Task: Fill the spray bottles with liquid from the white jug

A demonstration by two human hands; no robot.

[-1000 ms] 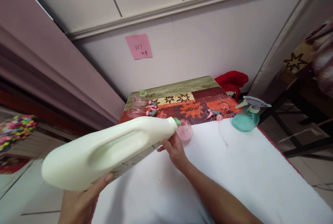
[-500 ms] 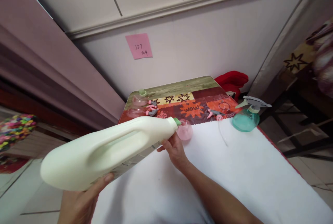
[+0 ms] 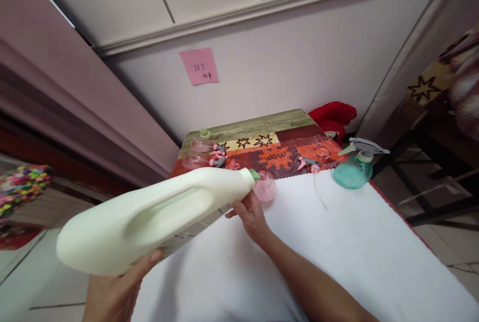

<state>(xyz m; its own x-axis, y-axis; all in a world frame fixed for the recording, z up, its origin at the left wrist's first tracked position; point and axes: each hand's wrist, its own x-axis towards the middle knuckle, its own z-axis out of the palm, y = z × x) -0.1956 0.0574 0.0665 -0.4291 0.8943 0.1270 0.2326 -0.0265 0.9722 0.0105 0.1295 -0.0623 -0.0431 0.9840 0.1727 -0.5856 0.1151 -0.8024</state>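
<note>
A large pale green detergent jug (image 3: 149,217) is tipped almost level, its green spout over the mouth of a small pink spray bottle (image 3: 265,187) that has no spray head on. My left hand (image 3: 119,282) grips the jug's base end from below, thumb along its side. Beneath the neck end, my right hand (image 3: 250,214) holds the jug with its fingers, partly hidden behind it, close to the pink bottle. To the right lies a loose pink-and-grey spray head (image 3: 310,163) with a thin tube. Any liquid stream is too small to make out.
A teal spray bottle (image 3: 353,169) with a grey trigger stands at the table's right edge. Clear pink spray bottles (image 3: 196,161) lie at the back left beside a greenish-capped one (image 3: 204,133). White sheet (image 3: 337,252) covers the near table. A wall (image 3: 280,62) rises behind.
The jug's base end has dipped and shifted left very slightly. Both hands keep their hold, and the bottles have stayed in place.
</note>
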